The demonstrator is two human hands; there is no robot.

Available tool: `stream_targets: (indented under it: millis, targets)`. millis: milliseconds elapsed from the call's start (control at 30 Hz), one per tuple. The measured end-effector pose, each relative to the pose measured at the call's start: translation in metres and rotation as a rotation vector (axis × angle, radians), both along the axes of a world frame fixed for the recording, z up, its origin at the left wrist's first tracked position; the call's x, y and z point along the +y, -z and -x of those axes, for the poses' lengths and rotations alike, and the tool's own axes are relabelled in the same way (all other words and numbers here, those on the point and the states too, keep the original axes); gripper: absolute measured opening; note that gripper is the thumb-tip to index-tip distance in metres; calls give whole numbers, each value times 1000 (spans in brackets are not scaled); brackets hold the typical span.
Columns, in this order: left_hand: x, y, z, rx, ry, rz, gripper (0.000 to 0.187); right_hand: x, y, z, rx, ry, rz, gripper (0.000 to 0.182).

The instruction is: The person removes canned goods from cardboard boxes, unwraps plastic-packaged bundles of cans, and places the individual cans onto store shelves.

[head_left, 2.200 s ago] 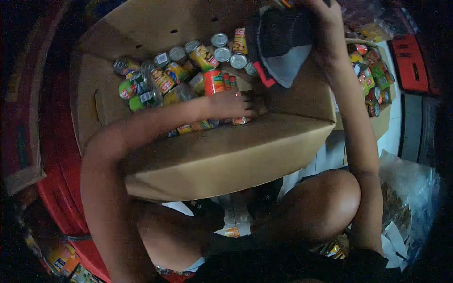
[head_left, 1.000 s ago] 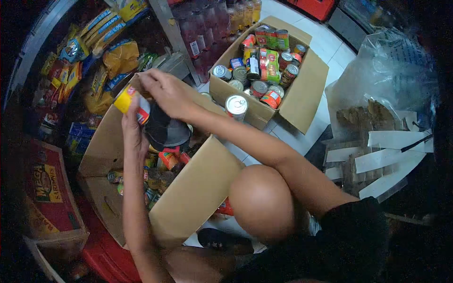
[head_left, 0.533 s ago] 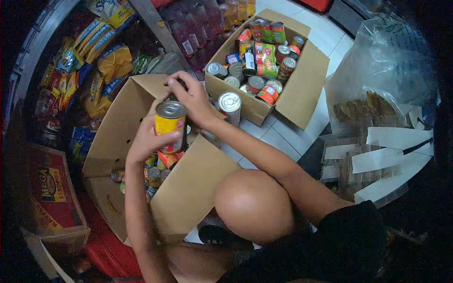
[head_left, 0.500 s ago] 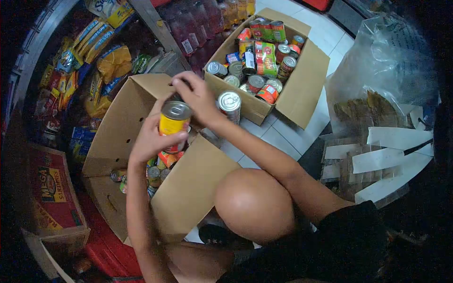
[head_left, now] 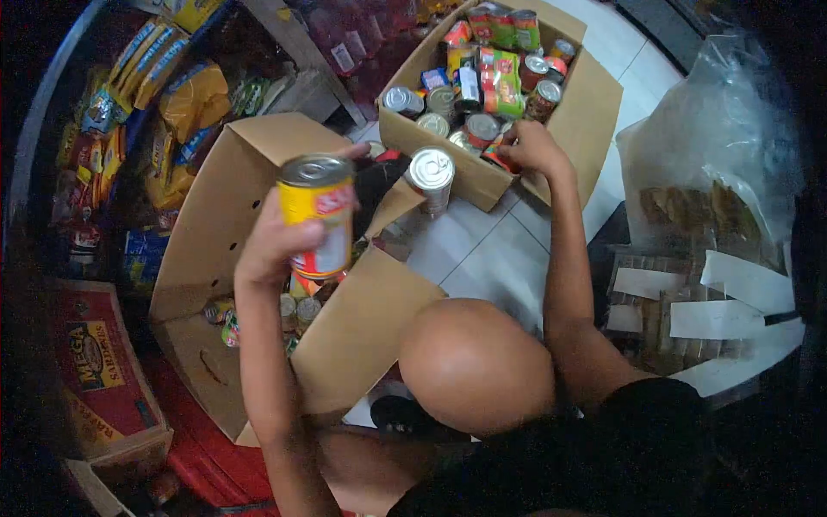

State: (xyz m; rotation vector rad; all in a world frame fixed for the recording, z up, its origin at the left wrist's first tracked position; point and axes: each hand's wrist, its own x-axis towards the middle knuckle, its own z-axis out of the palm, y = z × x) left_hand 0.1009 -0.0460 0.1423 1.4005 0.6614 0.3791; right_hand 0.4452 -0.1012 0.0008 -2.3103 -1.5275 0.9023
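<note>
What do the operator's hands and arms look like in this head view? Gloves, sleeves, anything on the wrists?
Left hand and right hand: both bare, no gloves, no watch or band visible on either wrist. Right arm: plain black short sleeve ending above the elbow. Left arm: bare forearm; can't make out its sleeve.

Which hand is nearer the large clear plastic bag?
Right. The right hand reaches into the brown cardboard box left of the bag; the left hand is farther left, holding a yellow metal can.
</note>
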Motion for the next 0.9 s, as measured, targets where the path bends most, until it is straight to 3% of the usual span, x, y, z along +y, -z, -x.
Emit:
stream_targets:
  millis: [67,133,167,233,267,333,367,400,467,500,633,700,767,833,867,900]
  targets:
    - [7,12,12,-113,-82,63,92,7,-3,17,36,34,160,59]
    - [7,5,8,-114,-81,91,87,3,11,37,276,-295,-363,68]
    - [4,1,6,-90,-133,66,85,4,16,46,287,-285,-358,68]
    - [3,-5,7,15,-166,75,74,4,20,62,-50,-408,-257,87]
    - [6,-2,11,24,-164,84,74,4,24,69,-41,-405,-249,87]
    - [13,0,10,435,-17,-116,52,8,40,77,11,-313,-427,92]
    - [7,2,4,443,81,-363,39,13,54,76,30,-354,-535,91]
    - [5,3,1,447,84,-358,39,12,53,76,35,-352,-530,91]
    - [5,3,-3,463,185,-686,39,13,48,75,134,-354,-547,90]
    - [5,-4,-8,511,188,-504,42,15,48,74,147,-359,-509,89]
    - [8,-12,-21,572,189,-614,43,16,51,64,56,-490,-493,85]
    - [7,-27,-36,877,336,-725,41,12,43,50,190,-378,-497,73]
    - [13,-26,-48,876,404,-788,41,10,26,31,264,-304,-499,69]
    - [25,-25,-57,972,504,-821,44,8,13,5,98,-22,-576,60]
    - [29,-26,-60,962,498,-833,44,10,9,-6,85,-22,-583,60]
    - [33,-26,-62,990,510,-746,49,15,6,-18,-201,154,-659,57]
